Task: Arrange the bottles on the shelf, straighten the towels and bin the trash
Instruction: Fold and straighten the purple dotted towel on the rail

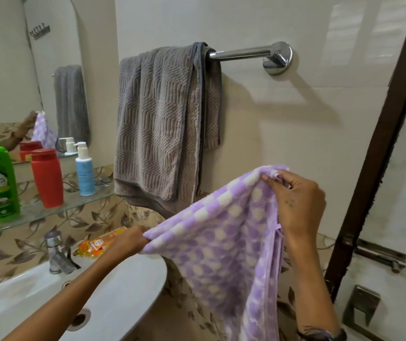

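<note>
Overhead, a chrome towel rail (243, 53) stood out from the pale tiled wall (307, 124), a grey towel (157, 119) draped over its left part. Below it, the left hand (128, 241) gripped one corner of a lilac-and-white checked towel (221, 242); the right hand (298, 203) pinched the other corner higher up, the cloth stretched between them. White basin (128, 286) and tap (58, 252) lower left; bottles on a glass shelf (56, 209); mirror (12, 70) above.

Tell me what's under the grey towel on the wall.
The grey towel is draped over a chrome towel rail; only the rail's right stretch and wall mount show. The rest of the rail, any left mount and the wall behind are covered.
</note>
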{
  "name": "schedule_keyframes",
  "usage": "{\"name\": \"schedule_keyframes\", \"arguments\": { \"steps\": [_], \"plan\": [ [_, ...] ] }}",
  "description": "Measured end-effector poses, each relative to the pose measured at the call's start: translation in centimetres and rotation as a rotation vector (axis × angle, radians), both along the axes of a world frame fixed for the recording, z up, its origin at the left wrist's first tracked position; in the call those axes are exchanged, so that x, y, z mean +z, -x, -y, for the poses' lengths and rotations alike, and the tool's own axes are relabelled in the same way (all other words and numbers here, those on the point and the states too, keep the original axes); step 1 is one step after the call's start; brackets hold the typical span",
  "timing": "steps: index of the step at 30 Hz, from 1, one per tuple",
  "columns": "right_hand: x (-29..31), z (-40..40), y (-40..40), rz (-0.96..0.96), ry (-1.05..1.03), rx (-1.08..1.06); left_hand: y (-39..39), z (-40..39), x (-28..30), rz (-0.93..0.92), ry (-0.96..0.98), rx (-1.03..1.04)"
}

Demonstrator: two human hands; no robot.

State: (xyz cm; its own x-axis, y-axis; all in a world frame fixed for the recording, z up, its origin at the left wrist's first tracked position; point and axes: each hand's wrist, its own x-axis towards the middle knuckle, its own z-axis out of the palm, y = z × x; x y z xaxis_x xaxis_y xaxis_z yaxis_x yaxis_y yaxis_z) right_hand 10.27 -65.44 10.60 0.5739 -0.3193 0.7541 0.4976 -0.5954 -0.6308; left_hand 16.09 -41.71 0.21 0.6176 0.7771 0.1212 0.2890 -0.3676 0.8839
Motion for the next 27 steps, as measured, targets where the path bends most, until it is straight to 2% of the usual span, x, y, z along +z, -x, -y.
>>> {"name": "schedule_keyframes", "arguments": {
  "steps": [1, 2, 3, 4, 6, 8, 9, 10, 11, 12, 14, 17, 19, 21, 22, 25, 27],
  "plan": [
    [0.3, 0.1, 0.0, 0.010, 0.024, -0.024, 1.3, -1.4, -0.7, 0.085, 0.271, -0.192],
    [0.4, 0.2, 0.0, 0.015, 0.045, -0.044, 1.3, -2.0, -1.2, -0.009, 0.442, -0.437],
    [0.5, 0.2, 0.0, 0.016, 0.054, -0.066, 0.0, -1.8, -0.7, -0.061, 0.438, -0.369],
    [0.6, 0.3, 0.0, 0.015, 0.047, -0.089, -0.2, -1.8, -0.2, -0.081, 0.283, -0.215],
    [0.7, 0.6, 0.1, 0.008, 0.000, -0.127, -1.0, 0.9, 1.9, 0.190, 0.230, -0.044],
    [0.8, 1.1, 0.3, 0.021, -0.068, -0.124, -3.5, 9.1, 6.9, 0.415, 0.071, 0.263],
    [0.9, 1.3, 0.4, 0.043, -0.091, -0.123, -3.8, 9.5, 7.5, 0.524, 0.071, 0.246],
    [1.1, 1.5, 0.5, 0.072, -0.097, -0.136, -3.1, 7.4, 6.9, 0.547, 0.125, -0.013],
    [1.2, 1.6, 0.5, 0.106, -0.091, -0.162, -0.2, 2.6, 6.2, 0.477, 0.351, -0.295],
    [1.5, 1.8, 0.6, 0.142, -0.081, -0.191, 0.9, 0.7, 7.0, 0.358, 0.507, -0.392],
    [2.1, 1.9, 0.7, 0.220, -0.059, -0.226, 1.4, -0.2, 7.5, 0.569, 0.655, -0.945],
    [2.8, 1.3, 0.8, 0.322, 0.042, -0.246, 2.2, 1.2, 9.5, 0.682, 0.436, -1.091],
    [3.0, 0.6, 0.9, 0.360, 0.147, -0.271, 2.7, 2.3, 10.1, 0.642, 0.057, -1.157],
    [3.0, 0.0, 0.7, 0.358, 0.252, -0.285, 2.6, 2.1, 10.7, 0.525, -0.379, -1.045],
    [3.0, -0.3, 0.6, 0.326, 0.312, -0.293, 2.6, 1.6, 11.2, 0.463, -0.514, -0.957],
    [3.5, -1.1, 0.0, 0.245, 0.502, -0.334, 3.3, 1.8, 13.0, 0.343, -0.666, -0.734],
    [4.5, -1.6, -0.2, 0.252, 0.550, -0.315, 3.3, 1.4, 14.1, 0.494, -0.847, -0.609]
  ]
}}
